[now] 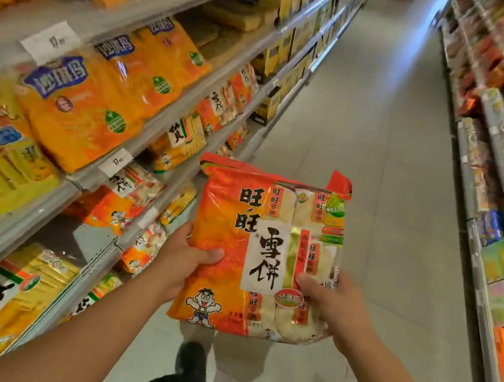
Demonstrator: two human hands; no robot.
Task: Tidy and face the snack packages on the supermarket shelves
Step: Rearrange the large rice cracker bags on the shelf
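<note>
Shelves [139,155] of snack packages [73,114] left, more shelving [501,180] right, aisle floor [380,144] between.

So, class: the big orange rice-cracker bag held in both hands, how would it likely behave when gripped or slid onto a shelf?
The orange bag probably crinkles and flexes: the left hand and right hand both support it. Its glossy film looks slippery. The round crackers visible inside seem fragile, so squeezing risks breakage.

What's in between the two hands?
The orange rice cracker bag, in the head view. The left hand grips its left edge and the right hand its right edge, holding it up over the aisle floor.
</note>
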